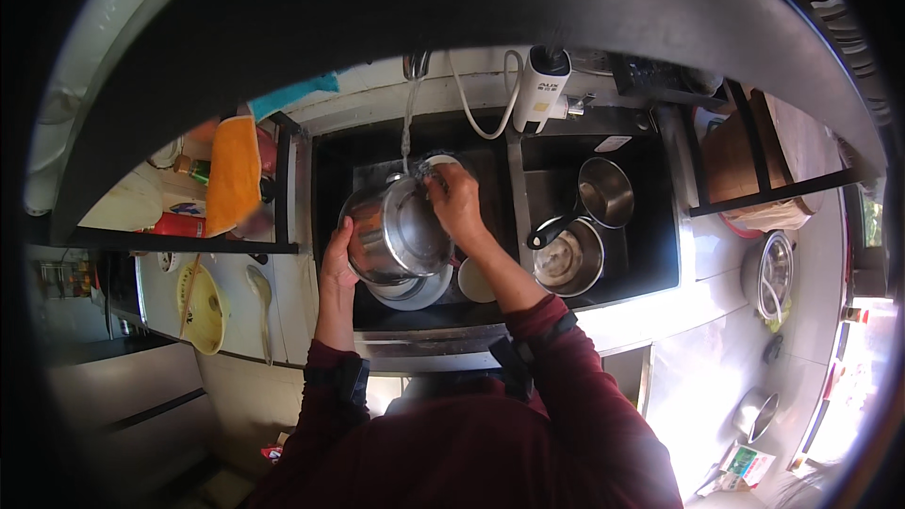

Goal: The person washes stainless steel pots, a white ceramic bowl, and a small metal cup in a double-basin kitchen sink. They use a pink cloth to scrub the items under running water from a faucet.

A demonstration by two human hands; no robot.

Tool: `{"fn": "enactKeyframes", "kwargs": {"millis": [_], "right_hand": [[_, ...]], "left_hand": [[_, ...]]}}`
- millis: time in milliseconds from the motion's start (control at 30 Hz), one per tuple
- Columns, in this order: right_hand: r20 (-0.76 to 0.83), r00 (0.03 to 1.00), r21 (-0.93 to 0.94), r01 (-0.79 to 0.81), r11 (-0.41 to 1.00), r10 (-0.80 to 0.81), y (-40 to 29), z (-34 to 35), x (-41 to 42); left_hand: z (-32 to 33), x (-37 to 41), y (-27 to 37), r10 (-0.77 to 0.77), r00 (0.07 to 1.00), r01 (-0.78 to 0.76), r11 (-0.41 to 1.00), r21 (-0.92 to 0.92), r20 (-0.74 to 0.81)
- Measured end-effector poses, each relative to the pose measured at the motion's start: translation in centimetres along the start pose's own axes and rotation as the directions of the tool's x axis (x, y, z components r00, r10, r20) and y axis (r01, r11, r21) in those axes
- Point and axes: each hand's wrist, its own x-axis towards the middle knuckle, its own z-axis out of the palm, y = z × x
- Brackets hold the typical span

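My left hand (340,254) grips the side of a stainless steel pot (396,230), tilted over the left basin of a dark double sink. At the pot's far right rim is my right hand (454,201), its fingers bent around what looks like a metal scouring pad (426,168), partly hidden. Water runs from the faucet (416,65) down to the pot's far side. Beneath and beside the pot, bowls lie in the basin, one pale bowl (477,280) near my right forearm. In the right basin are a small steel pot (606,192) and a steel pan with a black handle (568,256).
A white AUX device (541,92) with a hose hangs behind the sink. Left are a yellow basket (205,309), a large spoon (260,304) and an orange cloth (233,173) on a rack. At right stand a steel bowl (774,276) and another rack (771,198).
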Motion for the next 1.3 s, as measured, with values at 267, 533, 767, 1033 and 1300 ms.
{"fn": "enactKeyframes", "kwargs": {"millis": [267,533,767,1033,1300], "right_hand": [[-0.034,0.951,-0.036,0.305,0.952,-0.306,-1.0,0.7,-1.0],[0.111,0.938,0.053,0.324,0.945,-0.328,-2.8,0.7,-3.9],[-0.034,0.956,0.053,0.291,0.955,-0.29,-1.8,0.2,-4.0],[-0.124,0.971,0.018,0.207,0.978,-0.203,-2.2,0.2,-5.0],[-0.001,0.887,-0.106,0.46,0.882,-0.462,-2.5,1.2,-6.6]], "left_hand": [[2.0,-0.5,0.2,0.051,0.999,-0.05,0.999,0.014,-0.02],[0.7,0.0,-0.1,0.065,0.99,-0.084,0.984,-0.159,-0.122],[2.5,0.3,0.2,0.069,0.996,-0.077,0.985,-0.157,-0.056],[2.6,2.0,-0.8,0.017,0.965,-0.072,0.977,-0.201,-0.262],[9.7,1.9,-1.8,0.236,0.83,-0.251,0.967,0.038,-0.505]]}}
